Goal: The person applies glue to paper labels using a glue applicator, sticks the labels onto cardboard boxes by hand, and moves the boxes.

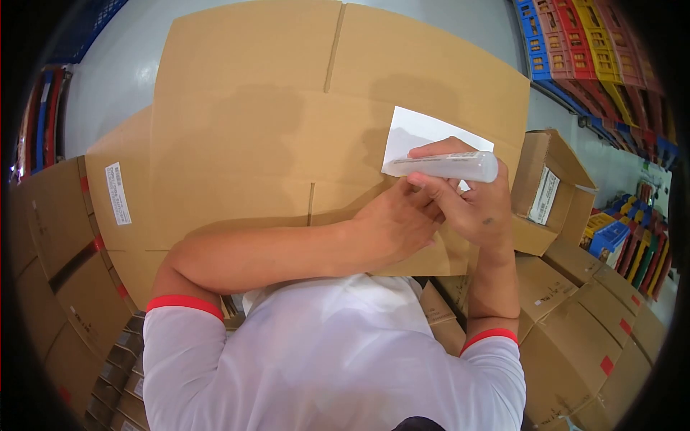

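My right hand point(474, 205) is wrapped round a translucent plastic squeeze bottle point(460, 167), which lies tilted with its narrow end to the left. That end is over the lower left part of a white paper sheet point(406, 129). A grey darker patch, perhaps shadow, shows on the sheet. My left hand point(402, 219) reaches across from the left and rests just below the bottle, close against my right hand. Its fingers are mostly hidden under the right hand, so I cannot see what they hold. The sheet lies on a large flat cardboard piece point(237, 151).
An open cardboard box point(543, 208) with a printed label stands at the right. Stacked cartons point(575, 323) fill the lower right, and more cartons point(61, 215) stand at the left. Colourful plastic crates point(575, 43) are piled at the upper right. A white label point(118, 194) is on the cardboard.
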### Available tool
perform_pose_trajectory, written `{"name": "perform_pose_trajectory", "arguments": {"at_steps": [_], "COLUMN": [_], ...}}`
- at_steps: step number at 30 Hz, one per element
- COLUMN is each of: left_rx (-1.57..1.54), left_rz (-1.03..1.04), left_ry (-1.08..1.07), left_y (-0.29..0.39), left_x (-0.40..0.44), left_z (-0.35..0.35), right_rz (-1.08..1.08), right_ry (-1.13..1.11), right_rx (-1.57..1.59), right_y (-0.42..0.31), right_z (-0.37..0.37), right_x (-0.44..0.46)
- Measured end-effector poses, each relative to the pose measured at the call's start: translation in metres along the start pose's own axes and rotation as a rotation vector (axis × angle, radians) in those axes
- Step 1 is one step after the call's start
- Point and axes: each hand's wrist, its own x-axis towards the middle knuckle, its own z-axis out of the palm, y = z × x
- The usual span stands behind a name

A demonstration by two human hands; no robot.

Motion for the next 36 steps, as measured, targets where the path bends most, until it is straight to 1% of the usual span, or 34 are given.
{"name": "perform_pose_trajectory", "arguments": {"at_steps": [3,6,8,9,11,15,17,18,19,20,21,23,24,26,27,29,30,32,36], "left_rx": [-0.059,0.004,0.007,0.009,0.017,0.051,0.013,0.012,-0.02,-0.036,-0.053,-0.046,-0.045,-0.035,-0.033,-0.091,-0.094,-0.095,-0.092], "left_rz": [-0.021,0.029,-0.006,-0.002,-0.018,-0.021,-0.018,-0.019,-0.038,-0.041,-0.044,-0.025,-0.025,-0.042,-0.042,-0.039,-0.038,-0.04,-0.034], "left_ry": [-0.061,-0.009,0.114,0.114,0.155,0.119,-0.084,-0.083,0.011,0.055,0.1,0.045,0.043,0.168,0.169,0.149,0.145,0.158,0.107], "left_y": [-0.001,-0.006,-0.006,-0.006,-0.006,-0.006,-0.002,-0.001,-0.001,0.001,0.001,-0.01,-0.012,-0.015,-0.016,-0.018,-0.018,-0.017,-0.017], "left_x": [0.002,0.003,0.004,0.005,0.006,0.003,0.004,0.003,0.003,0.003,0.004,0.012,0.014,0.015,0.016,0.017,0.016,0.015,0.017], "left_z": [-0.003,-0.009,-0.007,-0.006,-0.004,-0.008,-0.005,0.002,0.008,0.015,0.014,-0.01,-0.008,-0.004,-0.004,-0.006,-0.006,-0.006,-0.008], "right_rz": [-0.018,-0.072,-0.199,-0.199,-0.147,-0.178,0.014,0.014,0.067,0.122,0.126,-0.019,-0.019,0.052,0.05,-0.108,-0.104,-0.02,-0.023], "right_ry": [0.007,0.075,0.191,0.194,0.297,0.23,0.041,0.039,0.031,0.028,0.036,0.331,0.332,0.345,0.345,0.359,0.36,0.315,0.352], "right_rx": [-0.039,-0.106,-0.242,-0.243,-0.147,-0.21,-0.065,-0.067,-0.078,-0.089,-0.088,0.043,0.045,0.051,0.052,-0.032,-0.029,-0.016,0.037], "right_y": [-0.001,0.007,0.016,0.02,0.025,0.011,-0.003,-0.009,-0.016,-0.019,-0.011,0.016,0.018,0.017,0.021,0.028,0.027,0.023,0.031], "right_z": [0.003,0.003,0.001,0.002,0.005,0.004,0.006,0.005,0.004,0.003,0.002,0.0,-0.003,-0.007,-0.006,0.0,0.002,0.004,0.002], "right_x": [0.003,0.016,0.029,0.036,0.045,0.032,0.012,0.009,0.008,0.006,0.006,0.017,0.02,0.026,0.029,0.034,0.035,0.037,0.033]}}
